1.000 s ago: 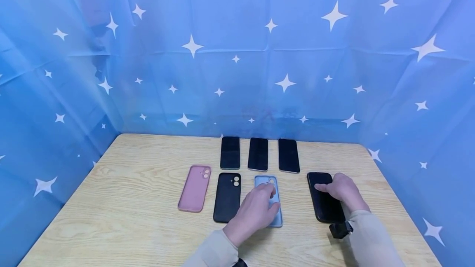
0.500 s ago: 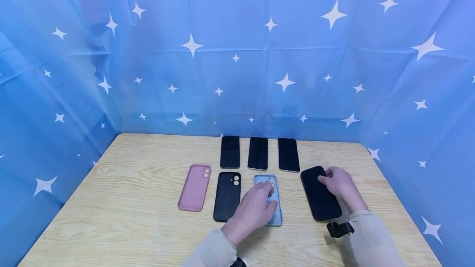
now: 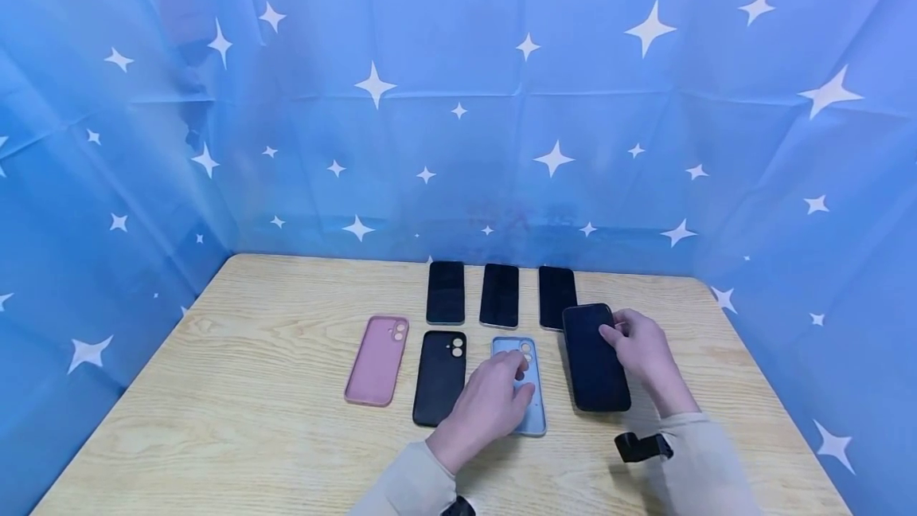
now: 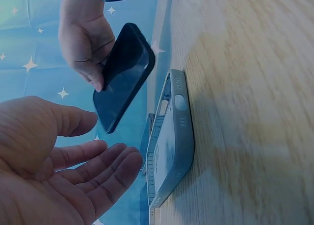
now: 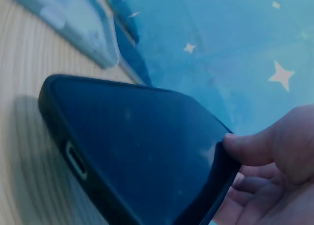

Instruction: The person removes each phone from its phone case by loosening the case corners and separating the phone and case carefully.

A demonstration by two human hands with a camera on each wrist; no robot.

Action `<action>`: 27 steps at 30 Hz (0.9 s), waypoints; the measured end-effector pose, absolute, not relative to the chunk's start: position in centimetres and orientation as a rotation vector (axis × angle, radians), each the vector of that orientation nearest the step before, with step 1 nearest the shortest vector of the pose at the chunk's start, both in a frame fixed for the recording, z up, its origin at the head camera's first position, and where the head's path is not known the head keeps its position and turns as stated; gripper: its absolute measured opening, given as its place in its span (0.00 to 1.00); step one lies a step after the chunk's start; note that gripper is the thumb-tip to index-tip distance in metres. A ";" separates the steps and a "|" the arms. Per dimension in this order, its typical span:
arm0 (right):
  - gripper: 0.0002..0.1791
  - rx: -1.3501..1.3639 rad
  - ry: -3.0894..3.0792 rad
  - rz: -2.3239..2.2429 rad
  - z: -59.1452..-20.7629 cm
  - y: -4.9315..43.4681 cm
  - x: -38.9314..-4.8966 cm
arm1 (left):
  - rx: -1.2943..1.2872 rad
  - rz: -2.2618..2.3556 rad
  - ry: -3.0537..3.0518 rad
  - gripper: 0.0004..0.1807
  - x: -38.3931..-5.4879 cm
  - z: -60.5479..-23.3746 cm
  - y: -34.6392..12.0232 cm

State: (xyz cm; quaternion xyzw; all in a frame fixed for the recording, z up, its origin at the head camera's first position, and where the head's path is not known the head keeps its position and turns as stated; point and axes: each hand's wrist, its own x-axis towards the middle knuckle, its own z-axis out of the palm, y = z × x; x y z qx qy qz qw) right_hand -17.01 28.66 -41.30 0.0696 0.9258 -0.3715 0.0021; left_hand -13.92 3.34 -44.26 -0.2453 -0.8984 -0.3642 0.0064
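My right hand (image 3: 640,345) pinches the side edge of a black smartphone (image 3: 596,361) in a dark case. The phone is raised off the table and tilted, its dark screen facing up; the right wrist view shows the case's port cutout at one end. My left hand (image 3: 494,395) hovers over a light blue phone case (image 3: 532,408), fingers loosely bent and holding nothing. From the left wrist, that case (image 4: 182,132) stands just beyond the fingertips, its hollow side up. Left of it lie a black phone case (image 3: 438,381) and a pink phone case (image 3: 376,361).
Three dark phones lie in a row at the back: a left phone (image 3: 446,293), a middle phone (image 3: 499,295) and a right phone (image 3: 556,293), partly overlapped by the held one. A blue star-patterned curtain (image 3: 458,142) stands behind the wooden table (image 3: 236,388).
My right hand has taken hold of the black phone at its side, lifted it and carried it left towards the blue case. My left hand has barely moved.
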 end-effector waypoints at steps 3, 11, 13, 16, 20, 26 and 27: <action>0.21 0.218 2.879 -1.293 -41.0 27.7 -16.9 | -0.753 -1.170 -2.797 0.10 -13.9 -44.3 3.3; 0.17 0.217 2.807 -1.533 -39.9 25.1 -17.0 | -0.688 -1.414 -2.798 0.13 -14.0 -44.1 3.1; 0.17 0.209 2.771 -1.599 -39.8 24.6 -17.0 | -0.671 -1.515 -2.800 0.15 -14.0 -44.1 2.9; 0.16 0.217 2.721 -1.672 -39.5 23.9 -17.0 | -0.651 -1.616 -2.810 0.18 -14.0 -44.1 2.7; 0.18 0.241 2.657 -1.764 -39.4 22.8 -17.1 | -0.653 -1.686 -2.808 0.15 -14.0 -44.0 2.5; 0.20 0.253 2.621 -1.829 -39.3 21.5 -17.3 | -0.590 -2.079 -2.694 0.09 -13.8 -43.8 2.5; 0.20 0.246 2.620 -1.830 -39.3 21.4 -17.3 | -0.565 -2.147 -2.663 0.09 -13.7 -43.8 2.6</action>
